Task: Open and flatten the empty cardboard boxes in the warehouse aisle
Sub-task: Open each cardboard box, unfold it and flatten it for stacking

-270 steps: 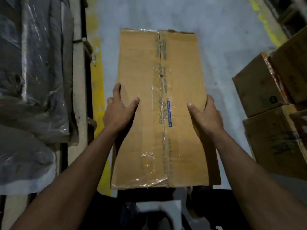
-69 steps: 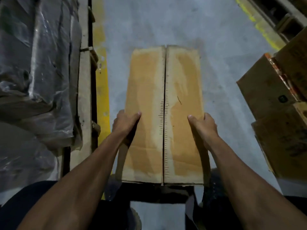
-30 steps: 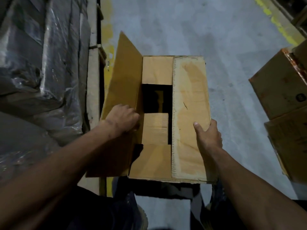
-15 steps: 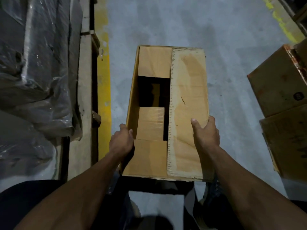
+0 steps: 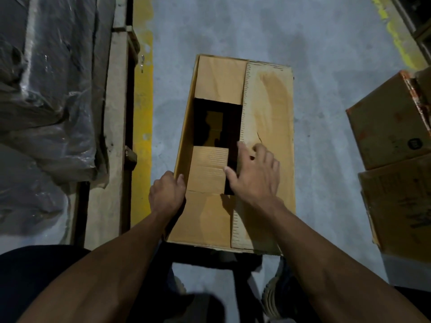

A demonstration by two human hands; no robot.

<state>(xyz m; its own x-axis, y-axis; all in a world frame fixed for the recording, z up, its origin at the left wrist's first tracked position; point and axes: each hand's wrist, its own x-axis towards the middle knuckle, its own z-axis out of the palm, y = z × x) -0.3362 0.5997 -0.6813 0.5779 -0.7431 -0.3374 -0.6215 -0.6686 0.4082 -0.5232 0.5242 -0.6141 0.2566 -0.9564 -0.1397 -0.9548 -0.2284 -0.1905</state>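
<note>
Currently mid-opening: the cardboard box point(image 5: 268, 136) sits on the aisle floor point(image 5: 233, 26) dead centre, left long flap already folded out of the way, right long flap point(image 5: 268, 113) lying closed. Left hand point(image 5: 166, 194) grip is clamped on the box's 9 o'clock wall; right hand point(image 5: 254, 178) is spread wide, holding nothing, fingertips point(image 5: 241, 145) at that flap's inner edge. Next move, I'd say: hook that edge, swing it out toward 3 o'clock, then lift the short end flaps.
</note>
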